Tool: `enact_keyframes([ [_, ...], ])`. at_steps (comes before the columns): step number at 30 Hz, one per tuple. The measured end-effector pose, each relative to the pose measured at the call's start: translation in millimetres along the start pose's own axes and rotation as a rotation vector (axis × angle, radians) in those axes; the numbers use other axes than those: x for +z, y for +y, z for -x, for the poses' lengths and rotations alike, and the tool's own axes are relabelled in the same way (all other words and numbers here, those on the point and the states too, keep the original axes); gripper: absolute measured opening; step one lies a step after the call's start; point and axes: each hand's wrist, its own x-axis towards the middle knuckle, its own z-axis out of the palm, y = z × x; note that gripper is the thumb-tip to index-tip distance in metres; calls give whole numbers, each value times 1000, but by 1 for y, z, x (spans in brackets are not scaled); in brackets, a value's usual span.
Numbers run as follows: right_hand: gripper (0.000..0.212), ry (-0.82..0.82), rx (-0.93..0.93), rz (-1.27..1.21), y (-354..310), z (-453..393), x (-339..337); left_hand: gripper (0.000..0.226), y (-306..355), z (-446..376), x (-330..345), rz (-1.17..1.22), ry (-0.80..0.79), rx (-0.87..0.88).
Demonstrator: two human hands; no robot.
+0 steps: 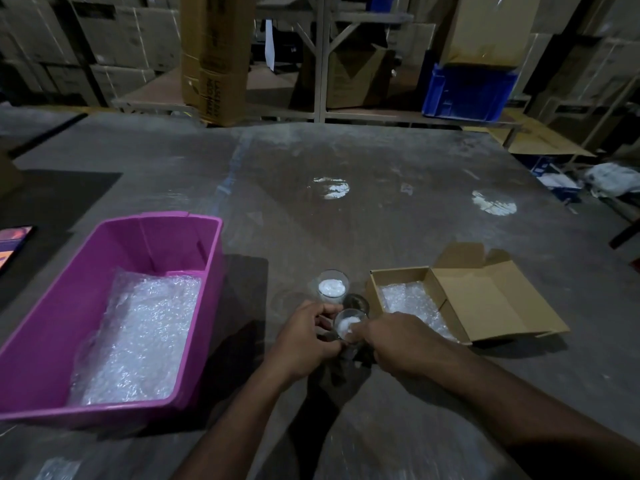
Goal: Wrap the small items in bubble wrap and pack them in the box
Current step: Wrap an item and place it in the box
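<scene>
Fingers of left hand (304,336) and right hand (398,344) pinch one small glass (348,327) between them above the desk (381,174); slip risk, smooth wall, knocking two glasses just beyond (331,289); three glasses, one cardboard box (460,299) right, one purple bin (114,306) left.

Person, visible parts: two bare forearms and two hands, entering from the near edge of the grey tabletop (381,168). Left hand (304,341): no glove, ring or watch visible. Right hand (398,341): likewise uncovered. Sleeves: none in view.
</scene>
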Motion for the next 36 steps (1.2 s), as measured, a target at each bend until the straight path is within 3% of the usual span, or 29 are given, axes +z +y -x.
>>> enact_keyframes([
  [8, 37, 119, 9, -14, -2, -5, 19, 56, -2, -2, 1, -7, 8, 8],
  [15, 58, 192, 72, -281, 5, 6, 32, 56, -2, -2, 2, -36, 12, 22],
  [22, 60, 293, 43, -246, 2, 15, 25, 57, -3, -4, -1, -60, -3, 39],
  [26, 62, 216, -37, -215, -4, 13, 26, 57, -5, -5, -1, -54, 6, 36],
  [30, 72, 168, -2, -276, 0, 11, 35, 55, -5, -3, -1, -32, 11, 41],
  [36, 71, 83, 61, -365, 3, 4, 25, 58, -4, -5, 0, -3, 11, 29],
])
